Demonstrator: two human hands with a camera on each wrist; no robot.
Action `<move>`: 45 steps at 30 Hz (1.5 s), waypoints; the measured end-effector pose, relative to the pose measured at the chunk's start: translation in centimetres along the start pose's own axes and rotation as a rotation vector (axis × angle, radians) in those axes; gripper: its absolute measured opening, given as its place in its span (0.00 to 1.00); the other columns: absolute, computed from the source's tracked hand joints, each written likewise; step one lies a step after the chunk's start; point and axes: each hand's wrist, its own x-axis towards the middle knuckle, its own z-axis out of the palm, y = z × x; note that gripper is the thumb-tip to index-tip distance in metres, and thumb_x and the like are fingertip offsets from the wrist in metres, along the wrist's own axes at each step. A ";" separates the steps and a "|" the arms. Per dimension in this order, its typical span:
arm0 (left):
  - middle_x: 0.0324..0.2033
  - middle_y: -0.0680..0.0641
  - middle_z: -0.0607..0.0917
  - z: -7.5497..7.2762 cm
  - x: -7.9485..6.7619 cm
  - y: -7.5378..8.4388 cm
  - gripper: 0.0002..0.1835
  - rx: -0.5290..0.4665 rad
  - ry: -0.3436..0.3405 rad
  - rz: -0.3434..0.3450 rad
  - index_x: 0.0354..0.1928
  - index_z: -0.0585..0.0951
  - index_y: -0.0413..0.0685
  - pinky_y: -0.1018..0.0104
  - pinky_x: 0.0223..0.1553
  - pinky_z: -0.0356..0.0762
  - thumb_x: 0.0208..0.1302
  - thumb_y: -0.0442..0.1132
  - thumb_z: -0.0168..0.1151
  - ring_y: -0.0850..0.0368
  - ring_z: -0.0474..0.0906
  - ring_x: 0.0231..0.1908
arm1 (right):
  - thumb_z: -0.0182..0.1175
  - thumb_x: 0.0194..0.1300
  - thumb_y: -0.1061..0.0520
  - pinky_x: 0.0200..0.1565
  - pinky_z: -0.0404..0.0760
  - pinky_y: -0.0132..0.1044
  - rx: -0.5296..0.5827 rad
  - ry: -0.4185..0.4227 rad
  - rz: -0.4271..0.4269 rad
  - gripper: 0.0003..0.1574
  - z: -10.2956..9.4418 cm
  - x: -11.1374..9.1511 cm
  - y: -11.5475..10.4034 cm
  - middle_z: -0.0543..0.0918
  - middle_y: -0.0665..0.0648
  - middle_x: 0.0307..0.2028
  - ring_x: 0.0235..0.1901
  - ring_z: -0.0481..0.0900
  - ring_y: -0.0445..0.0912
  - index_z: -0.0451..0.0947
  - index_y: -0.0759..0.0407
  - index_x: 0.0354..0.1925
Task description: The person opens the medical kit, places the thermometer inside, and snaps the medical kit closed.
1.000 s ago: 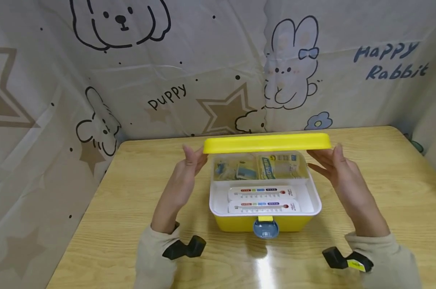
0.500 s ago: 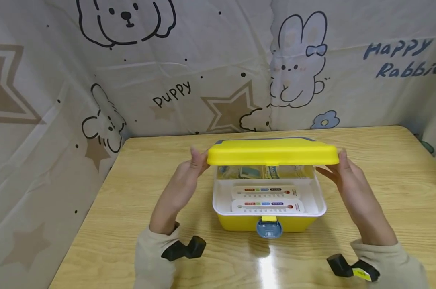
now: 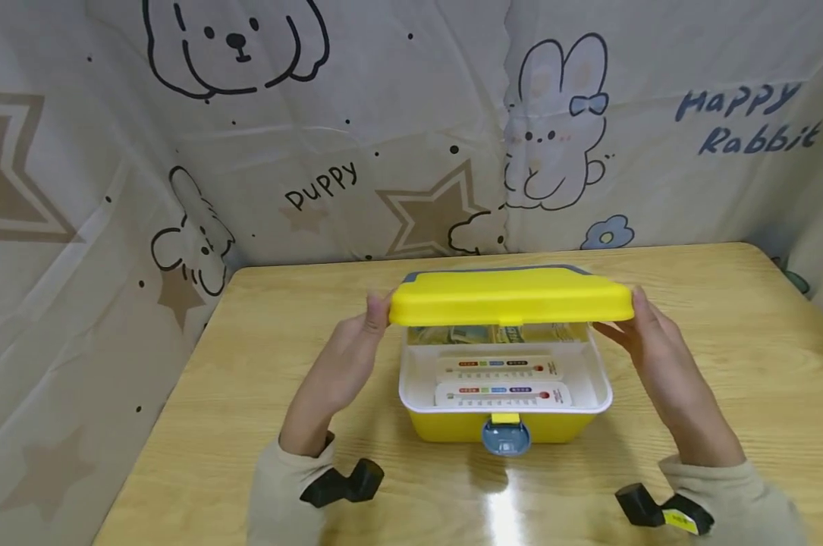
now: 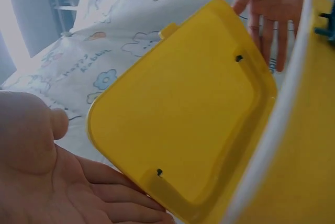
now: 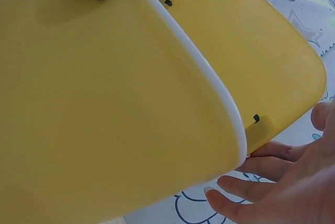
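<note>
A yellow storage box point(image 3: 438, 426) stands on the table, its lid point(image 3: 513, 299) raised and tilted over the back half. My left hand point(image 3: 346, 356) touches the lid's left end, and my right hand point(image 3: 664, 364) touches its right end. Both hands' fingers lie fairly straight along the lid edge, as the left wrist view shows on the left hand point(image 4: 89, 187) and the right wrist view on the right hand point(image 5: 293, 177). Two thermometer cards point(image 3: 503, 394) lie in the white tray point(image 3: 418, 371). Behind them, packets point(image 3: 472, 334) are partly hidden under the lid.
A blue latch point(image 3: 507, 437) hangs from the box front. The wooden table point(image 3: 213, 425) extends around the box. A printed cloth point(image 3: 397, 98) with cartoon animals rises behind and at the left. A black wrist device point(image 3: 343, 485) sits at each sleeve.
The lid has swung down and forward between both hands, covering more of the packets. Both hands have come down with it. The box and the cards stay put.
</note>
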 end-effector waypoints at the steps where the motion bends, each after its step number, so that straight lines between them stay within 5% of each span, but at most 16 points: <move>1: 0.70 0.39 0.62 0.1 -0.2 -0.2 0.45 -0.007 -0.006 0.003 0.70 0.59 0.34 0.53 0.69 0.56 0.71 0.65 0.18 0.48 0.59 0.69 | 0.28 0.79 0.42 0.54 0.69 0.20 -0.006 -0.006 0.004 0.32 0.1 -0.2 0.1 0.72 0.53 0.57 0.61 0.68 0.39 0.67 0.57 0.63; 8: 0.71 0.41 0.58 1.2 -1.2 -0.9 0.45 -0.083 -0.009 0.032 0.72 0.55 0.35 0.51 0.70 0.52 0.71 0.65 0.15 0.50 0.54 0.71 | 0.27 0.80 0.45 0.53 0.66 0.21 -0.011 -0.013 -0.013 0.30 0.1 -1.0 0.4 0.74 0.53 0.52 0.56 0.68 0.42 0.68 0.59 0.61; 17: 0.74 0.45 0.50 2.8 -2.3 -1.5 0.41 -0.022 0.011 0.033 0.75 0.47 0.40 0.53 0.71 0.48 0.73 0.64 0.18 0.56 0.45 0.73 | 0.27 0.80 0.47 0.53 0.65 0.23 0.044 -0.013 -0.005 0.31 0.8 -1.6 1.1 0.71 0.54 0.55 0.57 0.66 0.43 0.62 0.61 0.66; 30: 0.75 0.48 0.44 3.9 -3.1 -3.0 0.29 0.037 0.036 0.125 0.76 0.42 0.46 0.57 0.72 0.43 0.79 0.46 0.31 0.57 0.41 0.74 | 0.28 0.80 0.47 0.64 0.58 0.22 0.183 0.005 0.016 0.31 2.1 -2.5 1.8 0.52 0.58 0.73 0.71 0.49 0.46 0.59 0.62 0.69; 38: 0.75 0.51 0.41 4.2 -3.3 -3.5 0.31 0.055 0.030 0.103 0.75 0.41 0.42 0.58 0.72 0.40 0.79 0.44 0.34 0.58 0.36 0.74 | 0.28 0.80 0.47 0.61 0.59 0.20 0.170 0.015 0.024 0.32 2.4 -2.9 1.9 0.50 0.56 0.74 0.71 0.49 0.46 0.55 0.62 0.71; 45: 0.75 0.52 0.40 4.6 -3.4 -4.4 0.32 0.081 0.022 0.074 0.76 0.38 0.52 0.58 0.72 0.42 0.78 0.46 0.37 0.57 0.38 0.74 | 0.28 0.80 0.47 0.62 0.55 0.17 0.107 0.021 0.030 0.32 2.6 -3.2 2.2 0.48 0.54 0.75 0.73 0.43 0.44 0.53 0.60 0.73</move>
